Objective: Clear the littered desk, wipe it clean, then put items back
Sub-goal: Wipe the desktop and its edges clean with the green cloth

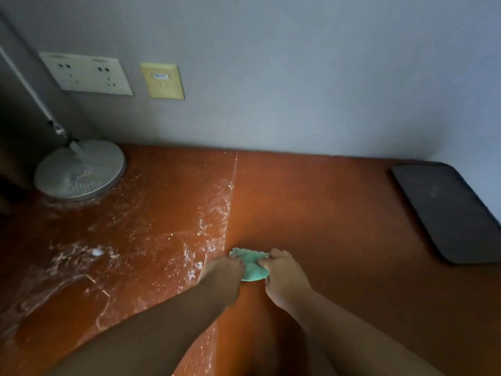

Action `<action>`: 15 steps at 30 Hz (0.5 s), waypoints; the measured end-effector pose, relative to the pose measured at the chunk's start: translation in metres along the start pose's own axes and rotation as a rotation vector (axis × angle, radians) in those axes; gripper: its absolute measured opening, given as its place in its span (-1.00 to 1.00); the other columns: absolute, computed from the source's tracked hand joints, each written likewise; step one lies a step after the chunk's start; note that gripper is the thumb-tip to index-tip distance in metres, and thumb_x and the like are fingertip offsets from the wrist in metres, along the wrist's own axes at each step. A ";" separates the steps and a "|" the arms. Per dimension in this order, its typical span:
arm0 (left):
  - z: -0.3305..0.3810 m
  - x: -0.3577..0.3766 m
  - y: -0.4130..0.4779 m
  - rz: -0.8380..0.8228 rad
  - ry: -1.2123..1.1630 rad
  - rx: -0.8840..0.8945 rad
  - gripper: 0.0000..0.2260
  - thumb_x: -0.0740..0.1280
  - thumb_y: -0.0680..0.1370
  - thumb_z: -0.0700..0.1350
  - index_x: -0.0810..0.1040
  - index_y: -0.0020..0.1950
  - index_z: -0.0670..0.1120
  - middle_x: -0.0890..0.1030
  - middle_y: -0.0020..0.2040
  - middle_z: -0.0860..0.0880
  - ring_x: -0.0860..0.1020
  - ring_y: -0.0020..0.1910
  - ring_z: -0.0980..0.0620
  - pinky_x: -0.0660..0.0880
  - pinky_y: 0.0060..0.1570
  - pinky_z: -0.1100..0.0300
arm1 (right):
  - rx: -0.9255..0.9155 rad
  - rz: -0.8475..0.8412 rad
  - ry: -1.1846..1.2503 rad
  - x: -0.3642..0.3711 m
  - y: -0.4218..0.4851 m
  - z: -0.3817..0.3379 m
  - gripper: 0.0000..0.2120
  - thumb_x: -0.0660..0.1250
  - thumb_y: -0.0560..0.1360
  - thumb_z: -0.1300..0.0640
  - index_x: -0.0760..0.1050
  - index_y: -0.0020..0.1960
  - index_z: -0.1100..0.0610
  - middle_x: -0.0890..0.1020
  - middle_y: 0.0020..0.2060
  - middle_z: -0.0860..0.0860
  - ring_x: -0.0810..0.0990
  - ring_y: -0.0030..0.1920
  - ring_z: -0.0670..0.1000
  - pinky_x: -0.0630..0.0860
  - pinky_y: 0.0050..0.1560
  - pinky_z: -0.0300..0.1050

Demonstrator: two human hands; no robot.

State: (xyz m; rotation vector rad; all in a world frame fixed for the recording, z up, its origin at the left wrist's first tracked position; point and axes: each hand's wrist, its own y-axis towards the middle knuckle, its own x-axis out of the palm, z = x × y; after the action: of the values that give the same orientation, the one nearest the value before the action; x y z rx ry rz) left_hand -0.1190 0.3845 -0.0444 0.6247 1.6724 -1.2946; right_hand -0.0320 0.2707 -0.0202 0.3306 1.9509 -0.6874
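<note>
Where wet streaks [162, 213] end on the orange desk [339, 213], the left hand [225, 270] and right hand [282, 272] each pinch one crumpled green cloth [250, 263], fingers curled around its edges.

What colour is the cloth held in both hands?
The cloth is light green; head view.

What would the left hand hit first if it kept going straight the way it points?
The left hand points forward and rightward into the green cloth it pinches. Just beyond that it would probably meet the right hand, which grips the cloth's other side. Past them only bare orange desk shows.
</note>
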 end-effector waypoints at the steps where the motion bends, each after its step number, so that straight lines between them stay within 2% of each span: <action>1: 0.006 0.012 -0.018 -0.007 -0.003 0.006 -0.60 0.16 0.57 -0.25 0.32 0.41 -0.07 0.39 0.39 -0.03 0.45 0.27 -0.10 0.47 0.18 -0.01 | 0.011 -0.004 0.005 0.009 -0.020 -0.006 -0.56 0.16 0.51 0.26 0.39 0.37 0.05 0.42 0.18 -0.01 0.36 0.21 0.04 0.36 0.26 -0.15; 10: 0.022 0.091 -0.135 0.015 -0.067 0.076 -0.59 0.16 0.52 -0.30 0.40 0.35 -0.05 0.50 0.28 -0.02 0.52 0.17 -0.09 0.55 0.05 -0.02 | 0.086 -0.048 0.010 0.072 -0.142 -0.054 -0.54 0.15 0.48 0.26 0.44 0.34 0.04 0.44 0.12 0.04 0.40 0.20 0.07 0.38 0.20 -0.17; 15: 0.010 0.113 -0.181 0.045 -0.213 0.092 -0.65 0.17 0.54 -0.24 0.44 0.29 -0.01 0.55 0.21 0.00 0.53 0.14 -0.08 0.53 0.08 0.00 | 0.074 -0.076 0.001 0.092 -0.171 -0.082 -0.55 0.17 0.48 0.29 0.42 0.35 0.07 0.44 0.15 0.05 0.39 0.23 0.08 0.40 0.22 -0.11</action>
State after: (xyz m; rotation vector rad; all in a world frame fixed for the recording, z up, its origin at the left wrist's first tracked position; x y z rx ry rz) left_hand -0.3150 0.3018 -0.0566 0.5540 1.4246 -1.3622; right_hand -0.2208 0.1766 -0.0190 0.3036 1.9508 -0.8098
